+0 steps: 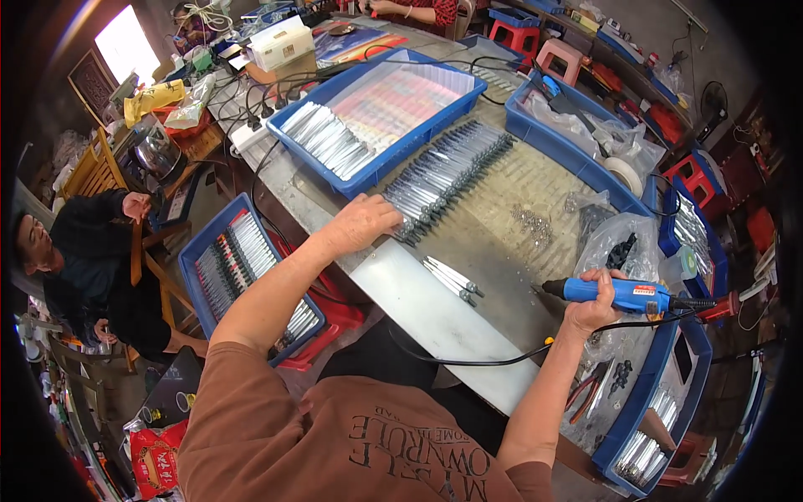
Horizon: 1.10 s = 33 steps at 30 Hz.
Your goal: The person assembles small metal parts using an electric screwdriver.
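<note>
My left hand (361, 222) lies palm down at the near end of a long row of thin silver and dark pen-like parts (447, 171) on the metal table (418, 301). My right hand (590, 308) grips a blue electric screwdriver (615, 294), its tip pointing left above the table. Between my hands lie a few loose silver parts (452, 277). A scatter of small screws (532, 222) sits beyond the tool.
A blue tray (381, 109) of silver parts stands at the back. Other blue trays sit at the right (577, 134) and on a stool at the left (242, 268). A clear bag of dark pieces (623, 247) is by the tool. A seated person (84, 259) is at far left.
</note>
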Available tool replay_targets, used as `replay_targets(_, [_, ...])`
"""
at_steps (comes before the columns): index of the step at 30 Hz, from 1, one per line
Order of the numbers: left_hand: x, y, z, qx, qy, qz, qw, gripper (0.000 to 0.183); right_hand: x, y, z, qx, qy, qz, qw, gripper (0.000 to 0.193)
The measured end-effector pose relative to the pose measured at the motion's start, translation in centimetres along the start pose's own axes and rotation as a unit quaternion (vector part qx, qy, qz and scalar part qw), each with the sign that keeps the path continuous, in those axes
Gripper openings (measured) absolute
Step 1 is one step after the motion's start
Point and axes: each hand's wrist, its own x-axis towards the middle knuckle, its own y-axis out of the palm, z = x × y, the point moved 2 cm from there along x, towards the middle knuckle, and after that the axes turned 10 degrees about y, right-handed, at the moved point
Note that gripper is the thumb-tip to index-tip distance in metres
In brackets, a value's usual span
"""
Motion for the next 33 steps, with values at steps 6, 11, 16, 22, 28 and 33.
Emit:
replay_targets(6, [-0.1,0.1,-0.2,0.013,0.017,0.015,1.0,0.016,-0.1,-0.2,-0.1,-0.002,-0.009,0.01,1.0,0.03])
replay_targets(11, [-0.3,0.6,0.1,-0.005,0.017,-0.017,1.0,0.01,0.0,-0.1,-0.1,-0.01,-0.018,0.017,1.0,0.031])
replay_targets(16, [-0.3,0.5,0.1,-0.015,0.006,-0.021,1.0,0.009,-0.1,0.2,0.0,-0.004,-0.023,0.009,1.0,0.031])
replay_targets(22, [-0.4,0.0,0.0,-0.008,0.006,-0.011,1.0,0.016,0.0,0.2,0.0,-0.013,-0.014,0.005,1.0,0.031])
replay_targets(28, [-0.9,-0.2,0.3,-0.002,-0.016,-0.031,0.999,0.013,0.2,-0.3,-0.2,-0.006,-0.016,0.01,1.0,0.022])
replay_targets(33, [-1.0,-0.2,0.1,-0.003,-0.014,-0.028,1.0,0.015,-0.3,0.4,0.3,-0.006,-0.005,0.0,1.0,0.025])
